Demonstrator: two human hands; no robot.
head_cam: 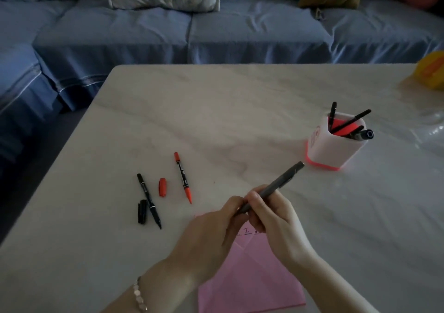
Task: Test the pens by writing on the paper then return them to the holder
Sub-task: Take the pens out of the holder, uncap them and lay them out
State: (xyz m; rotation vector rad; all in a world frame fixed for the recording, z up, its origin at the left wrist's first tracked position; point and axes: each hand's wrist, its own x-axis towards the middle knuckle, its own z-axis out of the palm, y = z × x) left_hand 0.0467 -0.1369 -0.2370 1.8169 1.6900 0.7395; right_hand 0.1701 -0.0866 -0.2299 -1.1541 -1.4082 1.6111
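My left hand (216,226) and right hand (276,219) met just above the paper (252,284). The right fingers (254,198) were wrapped round the barrel of a grey pen (276,183), and the left fingers were curled, pinching its lower end. I judged I was working its cap, though whether off or on I could not tell.

The tabletop (216,111) carried everything. The pink paper lay at its near edge with a few marks already written on it. The white holder (334,149) stood well to the right and held several dark pens (350,122) that leaned on its rim. To the left lay a red marker (182,178) and a black marker (149,201), both uncapped. The red cap (162,187) lay between them and the black cap (142,212) touched the black marker.

The next move, I thought, called for bringing the tip down to the paper. After that, both markers would need capping and a place in the holder.
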